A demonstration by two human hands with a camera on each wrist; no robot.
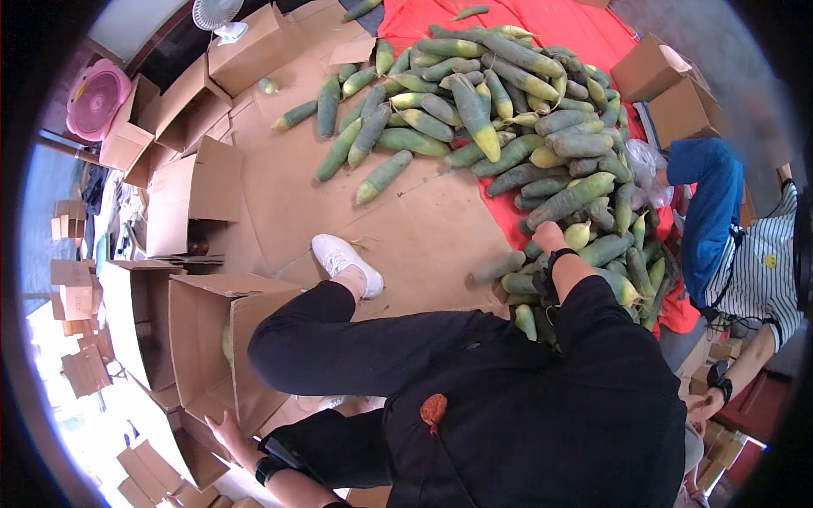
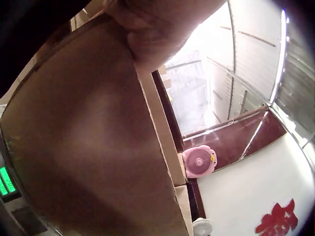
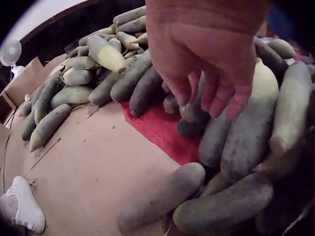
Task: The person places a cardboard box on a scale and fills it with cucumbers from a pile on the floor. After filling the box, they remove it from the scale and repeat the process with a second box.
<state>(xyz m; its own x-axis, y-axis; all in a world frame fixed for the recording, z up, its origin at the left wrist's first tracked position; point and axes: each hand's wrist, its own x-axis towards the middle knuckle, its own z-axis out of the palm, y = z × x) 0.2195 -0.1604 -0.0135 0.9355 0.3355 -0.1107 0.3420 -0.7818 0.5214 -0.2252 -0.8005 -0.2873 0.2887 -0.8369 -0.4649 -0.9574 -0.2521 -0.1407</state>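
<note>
In the head view my left hand (image 1: 227, 436) holds the lower edge of an open cardboard box (image 1: 199, 339), which has a green radish (image 1: 227, 340) partly visible inside. The left wrist view has that hand (image 2: 157, 34) at the rim beside a broad cardboard panel (image 2: 83, 132). My right hand (image 1: 550, 239) is over the near side of a radish pile (image 1: 569, 201). In the right wrist view its fingers (image 3: 235, 101) point down, loosely bent, with a dark radish end (image 3: 193, 112) by the thumb; contact is unclear.
Cardboard (image 1: 423, 233) and red sheeting (image 1: 500, 213) cover the floor. More boxes (image 1: 190, 199) line the left side, with a pink fan (image 1: 97, 100) behind. A person in a striped shirt (image 1: 766, 254) is at the right. My white shoe (image 1: 343, 261) stands beside the pile.
</note>
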